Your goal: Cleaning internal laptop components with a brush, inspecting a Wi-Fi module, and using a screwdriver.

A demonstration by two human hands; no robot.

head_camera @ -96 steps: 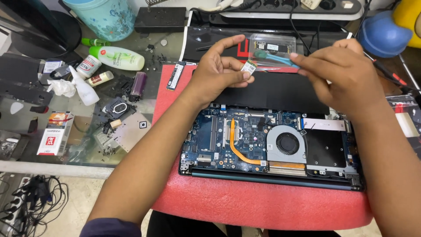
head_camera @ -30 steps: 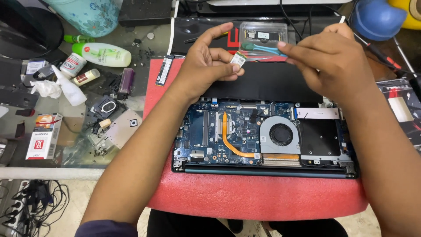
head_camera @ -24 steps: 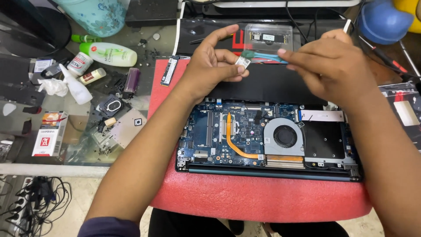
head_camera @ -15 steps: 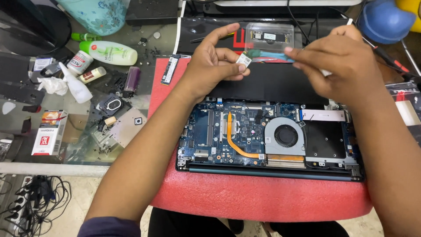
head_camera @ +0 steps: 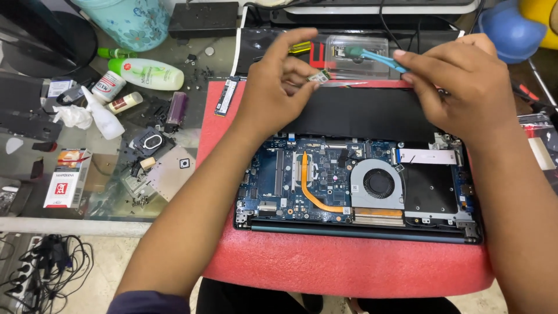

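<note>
1. Your left hand (head_camera: 278,93) hovers over the top edge of the opened laptop (head_camera: 354,174), thumb and fingers curled in, pinching a small green circuit card (head_camera: 319,76) at its fingertips; the index finger sticks up free.
2. Your right hand (head_camera: 459,87) is closed around blue tweezers (head_camera: 378,58), gripped between thumb and forefingers, with the tips pointing left toward the card.
3. The tweezer tips sit just beside the card, over a clear plastic case (head_camera: 357,55); I cannot tell whether they touch it.
4. The card is held in the air above the laptop's long black battery (head_camera: 360,113), near the back edge of the red foam mat (head_camera: 349,270).
5. Below your hands the laptop lies open with its blue board, a copper heat pipe (head_camera: 311,189) and a round fan (head_camera: 379,183) exposed.
6. Left of the mat, on the glass table (head_camera: 35,186), lie a green-and-white bottle (head_camera: 148,72), a small white dropper bottle (head_camera: 102,116), a purple lighter (head_camera: 176,109) and a red-and-white box (head_camera: 67,177).
7. A loose memory stick (head_camera: 225,97) lies at the mat's upper left corner, well apart from both hands.
</note>
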